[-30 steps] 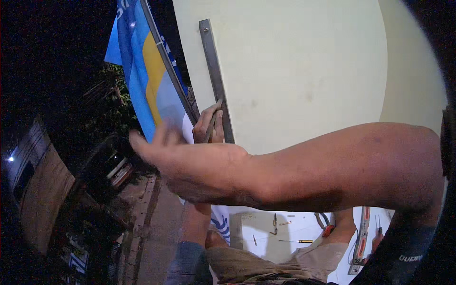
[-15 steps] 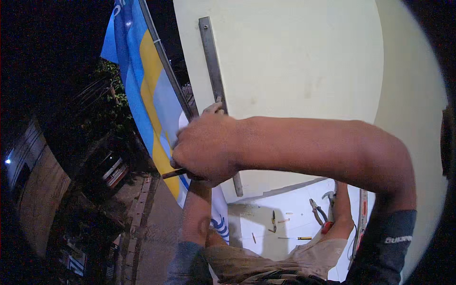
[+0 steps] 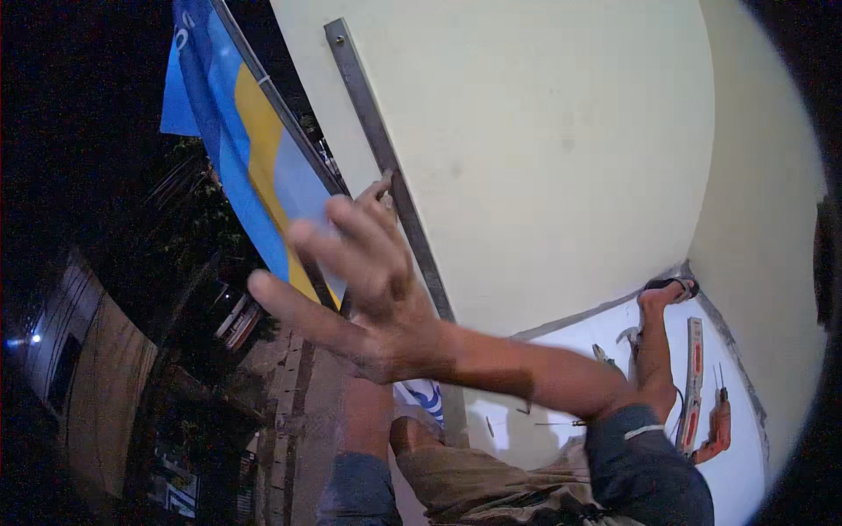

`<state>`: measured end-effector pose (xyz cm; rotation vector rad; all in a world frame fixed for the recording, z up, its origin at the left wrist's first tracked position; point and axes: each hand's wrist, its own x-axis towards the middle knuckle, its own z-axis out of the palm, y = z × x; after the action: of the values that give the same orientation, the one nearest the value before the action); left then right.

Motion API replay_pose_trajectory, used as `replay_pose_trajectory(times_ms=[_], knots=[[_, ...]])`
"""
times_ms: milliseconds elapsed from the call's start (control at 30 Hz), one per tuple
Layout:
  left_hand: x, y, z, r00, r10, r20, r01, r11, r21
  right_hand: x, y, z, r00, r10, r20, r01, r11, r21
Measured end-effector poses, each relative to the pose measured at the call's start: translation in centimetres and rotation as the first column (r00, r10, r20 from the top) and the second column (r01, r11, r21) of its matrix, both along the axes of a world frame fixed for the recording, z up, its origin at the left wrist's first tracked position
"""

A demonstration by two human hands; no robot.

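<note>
My right hand [image 3: 368, 280] is raised in the middle of the picture, its fingers spread and blurred by motion. A dark strip shows between its fingers; what it is, I cannot make out. Behind it, mostly hidden, is my left hand [image 3: 377, 195], with a fingertip touching a flat grey metal bar [image 3: 368, 110]. That bar runs along the edge of a cream wall [image 3: 544, 158] and has a bolt head near its upper end. Close by on the left hangs a blue, yellow and white banner [image 3: 263, 140] on a dark pole [image 3: 285, 105].
On the white floor [image 3: 649, 438] lie a hammer [image 3: 627, 337], partly hidden pliers [image 3: 601, 352], a screwdriver [image 3: 561, 424], a spirit level [image 3: 693, 377] and an orange-red drill [image 3: 721, 428]. My sandalled foot [image 3: 674, 287] rests at the wall's base. Beyond the banner, a dark street [image 3: 272, 421] lies far below.
My right hand has opened from a closed grip with a dark rod sticking out, and its forearm has swung lower. The view has shifted, bringing the drill and my foot into sight.
</note>
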<state>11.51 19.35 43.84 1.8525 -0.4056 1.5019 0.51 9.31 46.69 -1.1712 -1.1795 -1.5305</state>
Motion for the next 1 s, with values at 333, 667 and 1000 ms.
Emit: replay_pose_trajectory(times_ms=[333,667,1000], knots=[[-2.6,-2.6,2.5,0.994,-0.067,-0.087,0.059,0.994,-0.097,-1.5,-6.2,5.3,0.051,-0.233,0.971,0.99,0.141,-0.018],[-2.5,-2.3,0.0,0.994,0.104,0.032,-0.101,0.991,-0.083,-6.0,-4.0,-0.1,0.585,-0.752,0.304,0.787,0.436,-0.436],[-2.9,-0.2,-0.7,1.0,0.01,0.03,-0.008,0.997,-0.075,-6.6,-3.1,1.2,0.759,-0.616,0.21,0.604,0.547,-0.58]])
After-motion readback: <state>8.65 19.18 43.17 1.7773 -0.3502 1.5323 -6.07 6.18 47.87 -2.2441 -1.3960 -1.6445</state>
